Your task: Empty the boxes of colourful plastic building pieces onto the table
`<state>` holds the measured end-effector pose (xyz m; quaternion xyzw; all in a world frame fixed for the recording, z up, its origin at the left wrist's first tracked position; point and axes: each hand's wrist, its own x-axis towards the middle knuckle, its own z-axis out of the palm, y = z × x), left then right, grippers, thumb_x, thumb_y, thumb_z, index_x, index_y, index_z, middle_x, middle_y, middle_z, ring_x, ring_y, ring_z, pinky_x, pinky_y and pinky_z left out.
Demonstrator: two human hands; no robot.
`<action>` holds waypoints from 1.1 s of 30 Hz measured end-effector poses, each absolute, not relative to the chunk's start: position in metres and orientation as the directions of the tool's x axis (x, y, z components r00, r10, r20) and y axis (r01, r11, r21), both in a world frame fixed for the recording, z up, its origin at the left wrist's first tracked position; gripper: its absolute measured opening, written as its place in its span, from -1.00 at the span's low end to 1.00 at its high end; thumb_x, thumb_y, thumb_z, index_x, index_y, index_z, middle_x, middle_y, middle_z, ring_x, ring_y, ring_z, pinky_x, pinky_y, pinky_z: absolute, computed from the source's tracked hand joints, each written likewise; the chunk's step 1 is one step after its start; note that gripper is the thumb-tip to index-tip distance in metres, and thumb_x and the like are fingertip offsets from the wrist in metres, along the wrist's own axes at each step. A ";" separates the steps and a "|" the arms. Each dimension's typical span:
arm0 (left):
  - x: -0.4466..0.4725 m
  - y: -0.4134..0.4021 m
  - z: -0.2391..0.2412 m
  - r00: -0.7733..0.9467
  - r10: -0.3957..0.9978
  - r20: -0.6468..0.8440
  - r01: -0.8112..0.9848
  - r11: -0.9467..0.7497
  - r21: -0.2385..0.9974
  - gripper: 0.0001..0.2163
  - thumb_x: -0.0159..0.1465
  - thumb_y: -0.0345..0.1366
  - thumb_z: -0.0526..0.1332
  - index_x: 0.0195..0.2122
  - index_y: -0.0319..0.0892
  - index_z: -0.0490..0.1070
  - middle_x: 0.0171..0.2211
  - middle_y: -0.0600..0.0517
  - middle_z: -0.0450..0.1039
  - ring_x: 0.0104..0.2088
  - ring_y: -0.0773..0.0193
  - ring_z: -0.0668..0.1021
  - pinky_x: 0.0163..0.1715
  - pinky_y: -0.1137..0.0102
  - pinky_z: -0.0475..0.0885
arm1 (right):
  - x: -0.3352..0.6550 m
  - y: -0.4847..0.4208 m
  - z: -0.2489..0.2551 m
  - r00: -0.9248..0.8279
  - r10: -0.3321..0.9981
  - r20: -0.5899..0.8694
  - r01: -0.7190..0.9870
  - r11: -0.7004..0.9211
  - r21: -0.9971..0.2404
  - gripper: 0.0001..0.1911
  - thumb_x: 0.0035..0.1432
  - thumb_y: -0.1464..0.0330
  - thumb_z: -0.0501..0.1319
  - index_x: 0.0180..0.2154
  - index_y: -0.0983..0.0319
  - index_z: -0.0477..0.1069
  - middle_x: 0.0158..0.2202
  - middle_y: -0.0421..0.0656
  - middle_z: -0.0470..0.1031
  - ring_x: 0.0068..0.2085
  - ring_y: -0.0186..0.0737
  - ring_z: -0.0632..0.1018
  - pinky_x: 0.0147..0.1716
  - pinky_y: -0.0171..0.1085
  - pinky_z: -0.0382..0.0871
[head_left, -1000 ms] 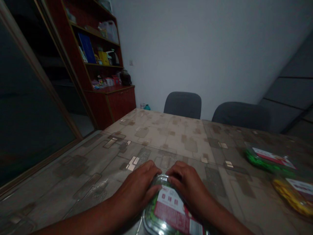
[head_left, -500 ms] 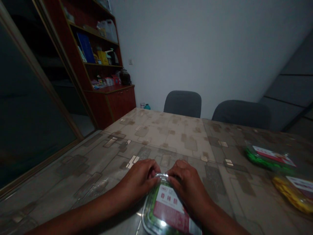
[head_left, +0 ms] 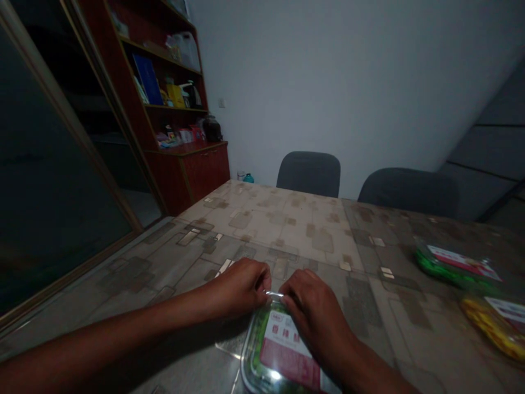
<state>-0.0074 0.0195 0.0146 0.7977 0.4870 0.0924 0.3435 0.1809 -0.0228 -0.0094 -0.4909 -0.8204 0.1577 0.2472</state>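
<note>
A clear plastic container (head_left: 287, 358) with green contents and a white and red label lies on the table in front of me, its near end cut off by the frame. At its far edge, my left hand (head_left: 248, 282) pinches the left side of the rim. My right hand (head_left: 309, 295) grips the same rim just to the right, its forearm covering the container's right side. Both hands have their fingers curled, and the fingertips are partly hidden. The lid looks to be on the container.
Another clear container with green contents (head_left: 459, 265) and one with yellow contents (head_left: 494, 323) lie at the right of the patterned table (head_left: 262, 224). Two grey chairs (head_left: 309, 174) stand behind it. A red shelf cabinet (head_left: 205, 172) is at the far left.
My left wrist and forearm have swung up and to the left, and the left hand has risen slightly at the rim. My right hand stays nearly in place. The view has shifted slightly.
</note>
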 end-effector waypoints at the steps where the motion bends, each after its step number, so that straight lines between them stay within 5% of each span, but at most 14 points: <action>1: -0.007 0.019 0.014 0.509 0.840 -0.188 0.716 -0.292 0.635 -0.96 0.05 -0.38 0.21 -0.47 -0.19 0.35 -0.54 0.13 0.36 -0.49 0.32 0.39 -0.55 0.50 0.14 | 0.181 -0.023 -0.009 -0.396 0.884 0.248 0.728 0.467 -0.502 -0.90 0.19 0.53 0.22 -0.37 0.25 0.42 -0.33 -0.13 0.46 -0.25 -0.16 0.43 -0.28 -0.23 0.27; 15: -0.006 0.034 0.003 0.570 0.775 -0.273 0.631 -0.200 0.750 -0.91 -0.08 -0.40 0.20 -0.51 -0.18 0.30 -0.58 0.17 0.30 -0.53 0.35 0.34 -0.60 0.50 0.15 | 0.177 -0.026 -0.006 -0.392 0.900 0.191 0.799 0.436 -0.413 -0.91 0.22 0.52 0.19 -0.33 0.23 0.38 -0.30 -0.12 0.46 -0.24 -0.12 0.43 -0.28 -0.20 0.25; 23: -0.013 0.026 -0.008 0.566 0.793 -0.225 0.499 -0.112 0.859 -0.82 0.09 -0.23 0.22 -0.37 -0.23 0.33 -0.55 0.16 0.23 -0.52 0.37 0.31 -0.55 0.48 0.18 | 0.181 -0.025 -0.006 -0.385 0.911 0.147 0.756 0.403 -0.515 -0.90 0.23 0.53 0.15 -0.31 0.24 0.34 -0.26 -0.09 0.43 -0.20 -0.11 0.42 -0.25 -0.20 0.27; 26: -0.020 0.016 -0.007 0.587 0.793 -0.159 0.376 -0.094 0.922 -0.63 0.16 -0.10 0.25 -0.12 -0.26 0.38 -0.36 0.03 0.40 -0.33 0.25 0.45 -0.33 0.39 0.35 | 0.183 -0.022 -0.006 -0.388 0.910 0.142 0.732 0.398 -0.553 -0.90 0.21 0.54 0.15 -0.28 0.23 0.35 -0.23 -0.10 0.43 -0.17 -0.11 0.41 -0.21 -0.20 0.27; 28: -0.024 0.002 -0.005 0.610 0.785 -0.112 0.287 -0.086 0.954 -0.32 0.11 -0.06 0.34 0.19 -0.23 0.19 -0.03 -0.12 0.40 -0.03 0.09 0.46 -0.02 0.23 0.34 | 0.183 -0.021 -0.006 -0.407 0.900 0.157 0.706 0.419 -0.571 -0.86 0.18 0.56 0.15 -0.25 0.23 0.36 -0.21 -0.11 0.42 -0.14 -0.13 0.40 -0.16 -0.20 0.26; 30: -0.027 -0.013 -0.005 0.642 0.761 -0.093 0.269 -0.110 0.957 0.03 0.00 -0.08 0.44 0.37 -0.14 -0.17 0.25 -0.21 0.15 0.22 -0.05 0.26 0.21 0.10 0.14 | 0.180 -0.020 -0.005 -0.423 0.891 0.166 0.688 0.435 -0.581 -0.84 0.17 0.58 0.14 -0.25 0.23 0.37 -0.21 -0.12 0.42 -0.14 -0.14 0.40 -0.14 -0.20 0.26; 33: -0.025 -0.033 -0.013 0.660 0.749 -0.064 0.304 -0.187 0.934 0.28 -0.16 -0.15 0.52 0.39 -0.07 -0.44 0.38 -0.21 -0.20 0.34 -0.16 0.00 0.29 0.00 -0.09 | 0.174 -0.018 -0.002 -0.419 0.893 0.163 0.671 0.425 -0.608 -0.87 0.19 0.55 0.13 -0.26 0.24 0.39 -0.24 -0.13 0.43 -0.17 -0.16 0.40 -0.14 -0.21 0.25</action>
